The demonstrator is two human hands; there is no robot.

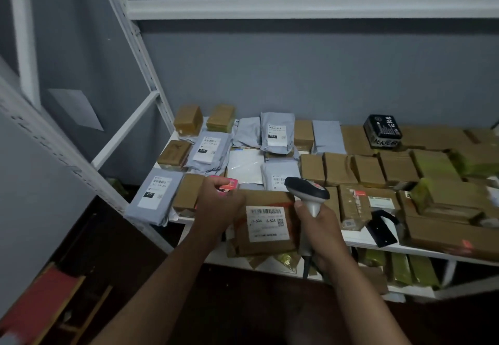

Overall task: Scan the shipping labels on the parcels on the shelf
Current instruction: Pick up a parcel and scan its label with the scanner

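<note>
1. Brown cardboard made up the parcel (266, 223) at lower centre of the frame, lying at the front edge of the shelf (359, 240) with its white label (267, 223) face up and the barcode along the label's top.
2. The left hand (220, 204) curled its fingers over the parcel's upper left corner, gripping it; a pink item (225, 186) sat just behind the knuckles, and whether the hand also touched it could not be told.
3. The right hand (320, 230) was wrapped round the handle of a grey scanner (307, 192), whose head sat just beside the parcel's upper right corner, pointing up and left in the frame. No scan beam was visible on the label.
4. Judged from this, the step in hand was the scan of this one label, about to happen or just done; the frame did not settle which.
5. Nothing marked any parcel as already scanned, so the count done could not be read.
6. What seemed left was large. Grey mailers (156, 199) in the left and centre of the frame showed their labels upward and looked ready to scan.
7. Rows of brown boxes (368, 169) across the centre right showed mostly plain tops, so they would probably need turning to find labels.
8. A black box (383, 131) stood at the upper right of the pile, and more packages (402, 269) lay on a lower tier at lower right.
</note>
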